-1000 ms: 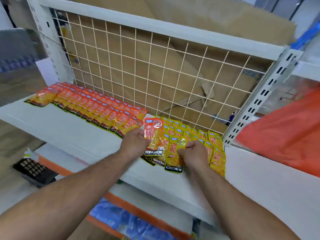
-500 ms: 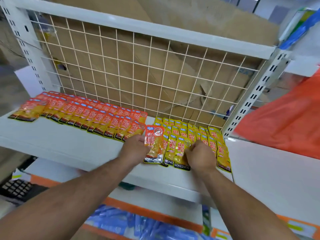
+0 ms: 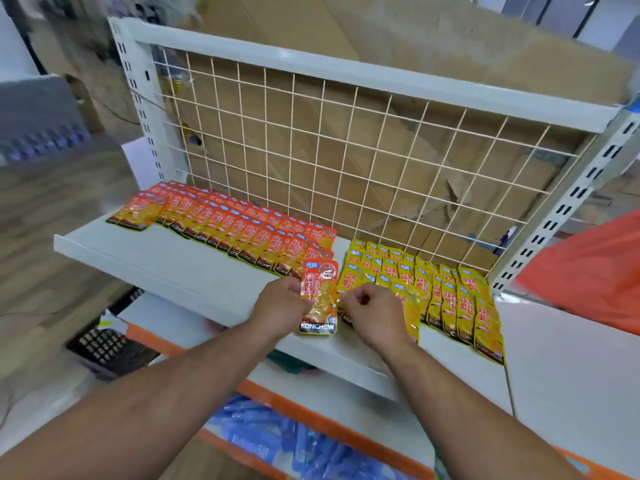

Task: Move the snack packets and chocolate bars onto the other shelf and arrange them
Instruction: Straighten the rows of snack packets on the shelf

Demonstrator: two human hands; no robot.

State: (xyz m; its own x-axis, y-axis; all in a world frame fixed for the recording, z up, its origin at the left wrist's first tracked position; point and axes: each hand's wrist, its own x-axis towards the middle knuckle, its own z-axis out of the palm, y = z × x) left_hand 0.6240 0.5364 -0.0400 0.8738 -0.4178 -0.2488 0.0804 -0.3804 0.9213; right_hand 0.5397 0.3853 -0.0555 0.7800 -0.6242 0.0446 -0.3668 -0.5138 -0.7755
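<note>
A white metal shelf [image 3: 166, 258] carries two overlapping rows of snack packets: orange-red ones [image 3: 225, 223] on the left, yellow ones [image 3: 460, 299] on the right. My left hand [image 3: 282, 303] grips one orange-red KONCHEW packet [image 3: 320, 299] and holds it upright between the two rows. Just to its right, my right hand [image 3: 374, 315] has curled fingers over the front yellow packets; whether it pinches one is hidden.
A wire grid back panel [image 3: 346, 161] closes the shelf, with cardboard behind it. A slotted upright [image 3: 568, 202] stands at the right beside an orange-red bag [image 3: 595, 271]. Blue packets [image 3: 270, 434] lie on a lower shelf. A dark crate [image 3: 104, 344] sits on the floor at left.
My left hand has lifted the orange-red packet a little off the yellow row. My right hand has shifted left along the front yellow packets. The view has swung right.
</note>
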